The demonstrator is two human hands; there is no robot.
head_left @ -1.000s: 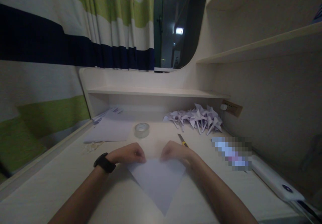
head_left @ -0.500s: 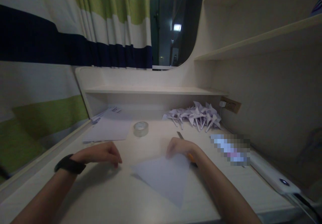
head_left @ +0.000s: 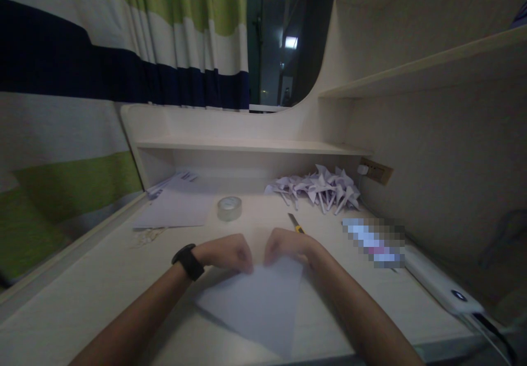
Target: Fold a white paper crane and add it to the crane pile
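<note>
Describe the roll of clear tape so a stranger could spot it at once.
Start at the pale wooden desk, below the low shelf along its back. Beyond the left hand and right hand holding the white paper triangle, the roll of clear tape lies between a flat stack of white sheets and a heap of folded white paper shapes. It alone is a round, translucent ring.

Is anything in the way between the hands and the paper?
No, nothing visible. The left hand and right hand both touch the paper at its top edge. The tape and knife lie farther back on the desk, apart from the paper.
</note>
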